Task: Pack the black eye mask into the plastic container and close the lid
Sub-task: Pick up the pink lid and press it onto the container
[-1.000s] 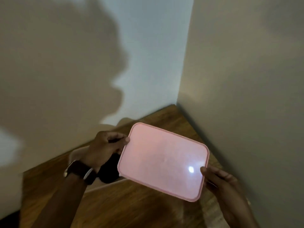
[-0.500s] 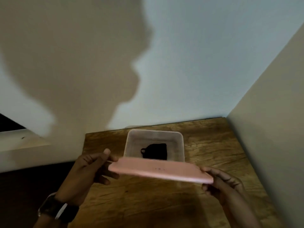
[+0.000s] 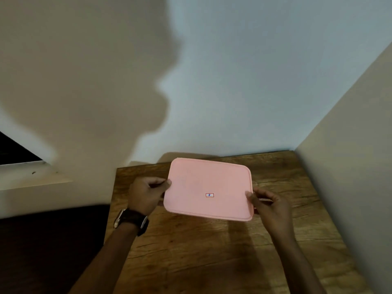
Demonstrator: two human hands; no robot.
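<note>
A pink rectangular lid [image 3: 209,187] with a small red-framed label lies flat, top side up, over the spot where the plastic container stood. It hides the container and the black eye mask completely. My left hand [image 3: 146,193], with a dark watch on its wrist, pinches the lid's left edge. My right hand [image 3: 268,206] grips the lid's right front corner. Whether the lid rests on the container's rim or hovers above it I cannot tell.
The wooden table [image 3: 212,251] sits in a corner, with a pale wall [image 3: 212,81] behind and another wall [image 3: 350,145] close on the right. Dark floor [image 3: 48,251] lies beyond the table's left edge. A light ledge [image 3: 27,175] juts out at left.
The lid, held edge-on in front of the open container with the mask visible inside, has been laid flat over the container. Both hands kept hold of it.
</note>
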